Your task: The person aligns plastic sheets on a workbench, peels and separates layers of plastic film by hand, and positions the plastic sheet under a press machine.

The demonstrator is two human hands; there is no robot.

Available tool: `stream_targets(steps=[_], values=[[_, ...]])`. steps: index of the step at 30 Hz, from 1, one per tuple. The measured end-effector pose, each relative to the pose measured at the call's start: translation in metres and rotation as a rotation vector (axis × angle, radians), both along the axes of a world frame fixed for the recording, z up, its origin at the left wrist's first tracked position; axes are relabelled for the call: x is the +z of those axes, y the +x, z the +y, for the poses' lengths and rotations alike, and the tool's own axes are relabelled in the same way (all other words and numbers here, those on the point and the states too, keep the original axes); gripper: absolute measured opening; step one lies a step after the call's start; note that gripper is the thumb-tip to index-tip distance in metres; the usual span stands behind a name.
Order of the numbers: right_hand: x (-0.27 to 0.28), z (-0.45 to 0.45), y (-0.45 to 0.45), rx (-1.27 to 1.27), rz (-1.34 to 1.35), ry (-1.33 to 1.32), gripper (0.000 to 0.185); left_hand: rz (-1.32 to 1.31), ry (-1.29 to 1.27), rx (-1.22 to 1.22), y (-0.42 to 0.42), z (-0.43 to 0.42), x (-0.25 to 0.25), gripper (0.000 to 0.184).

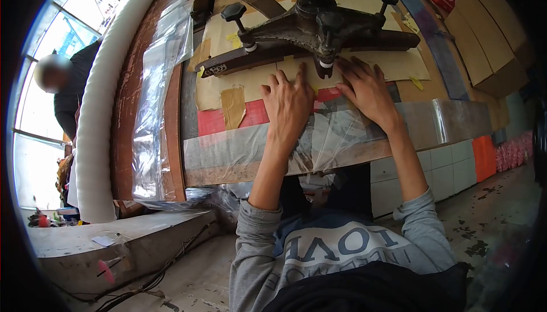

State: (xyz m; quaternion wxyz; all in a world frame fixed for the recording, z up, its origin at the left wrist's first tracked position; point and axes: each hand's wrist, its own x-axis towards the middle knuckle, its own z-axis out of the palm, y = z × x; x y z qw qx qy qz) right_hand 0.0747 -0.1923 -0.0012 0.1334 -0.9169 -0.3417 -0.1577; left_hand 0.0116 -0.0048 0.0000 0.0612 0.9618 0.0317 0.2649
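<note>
My left hand [289, 102] lies on a cream paper sheet [219, 91], fingers stretched out and the index fingertip close to the dark press bar [228, 64]. To its right, my right hand [366, 93] rests with fingers spread, their tips near the front of the same bar. Between the two hands the notched tip of the black cast-metal press frame [302, 24] comes down. A piece of brown tape [233, 108] sticks on the sheet, left of my left hand. Under my wrists, clear plastic [342, 127] covers the table's front edge, beside a red strip [212, 122].
Black knobs [233, 12] stand up from the press. A long white foam roll [105, 101] lies along the left side, and clear plastic film [156, 95] hangs beside it. Cardboard boxes [478, 44] are at the right. Another person [74, 84] is at the far left.
</note>
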Motion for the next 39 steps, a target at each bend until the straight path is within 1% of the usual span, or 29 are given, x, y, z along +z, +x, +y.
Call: stream_targets(steps=[2,5,8,20,23,32,39], values=[[-0.0002,-0.0001,0.0006,0.003,0.000,0.005,0.046,-0.009,0.004,-0.002,-0.0002,-0.0001,-0.0004,0.042],[0.0005,0.0002,0.0004,0.006,0.003,0.018,0.046,0.074,-0.035,0.006,-0.0011,-0.0009,0.0059,0.044],[0.0007,0.0002,0.0007,0.009,0.002,0.022,0.047,0.098,-0.028,0.016,-0.0008,-0.0014,0.0063,0.044],[-0.0013,-0.0005,0.0033,0.014,-0.005,0.045,0.046,0.099,-0.009,0.021,0.0002,-0.0021,0.0070,0.046],[0.0000,-0.0001,0.0029,0.014,-0.009,0.042,0.046,0.001,0.048,0.015,0.0023,-0.0008,0.0001,0.049],[-0.0001,-0.0002,0.0027,0.014,-0.014,0.043,0.045,0.002,0.074,0.036,0.0032,-0.0015,-0.0017,0.048],[-0.0015,0.0010,0.0013,0.008,-0.050,0.058,0.043,0.073,0.039,0.041,0.0022,-0.0028,0.0032,0.046]])
